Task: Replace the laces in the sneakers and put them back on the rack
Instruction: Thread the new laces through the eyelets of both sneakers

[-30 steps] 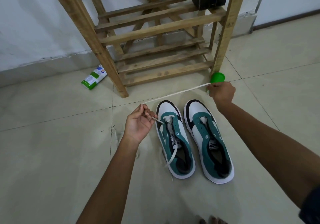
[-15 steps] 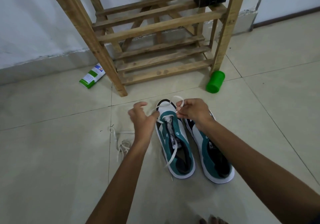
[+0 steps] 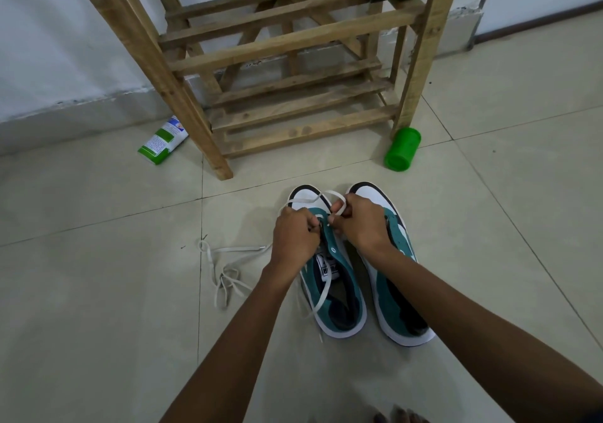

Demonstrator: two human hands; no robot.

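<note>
pale tiled floor. my left hand and right hand each pinch the flat white lace, fingers curled tight, over the left teal-and-white sneaker.

Head view; steeply downward; close

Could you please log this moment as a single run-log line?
step: lacing left sneaker | left hand, right hand: pinch white lace near toe eyelets | right sneaker: unlaced | rack: no sneakers
</note>
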